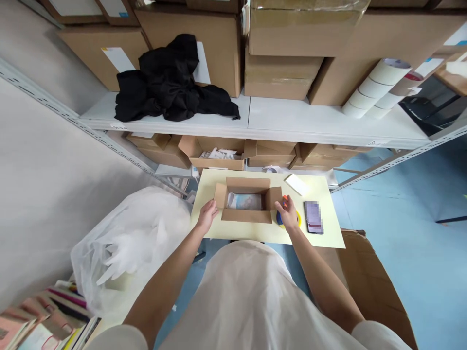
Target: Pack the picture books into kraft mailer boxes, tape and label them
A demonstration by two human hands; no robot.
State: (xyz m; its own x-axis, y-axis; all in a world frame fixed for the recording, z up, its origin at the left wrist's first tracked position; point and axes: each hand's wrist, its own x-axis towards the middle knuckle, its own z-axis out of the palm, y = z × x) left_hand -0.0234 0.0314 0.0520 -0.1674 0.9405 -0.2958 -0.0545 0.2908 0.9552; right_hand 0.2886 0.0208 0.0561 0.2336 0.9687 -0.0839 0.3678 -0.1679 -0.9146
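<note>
An open cardboard box [246,215] stands on a pale yellow tabletop [219,231] with its flaps folded outward. Inside it lies a flat, clear-wrapped item with pale blue and white print [246,201]. At the box's left flap [220,195], my left hand [207,216] is closed, its fingertips on the flap's edge. My right hand [288,214] is beside the right flap, closed on what looks like a tape dispenser [279,219], with an orange part and a round blue and yellow body. My palm hides most of it.
Right of my hand lie a phone [314,217] and a small white box [296,184]. Behind the table, a shelf [292,119] carries cartons, black cloth [168,82] and label rolls [375,87]. A clear plastic bag [134,233] stands left; a large cardboard piece [368,277] is right.
</note>
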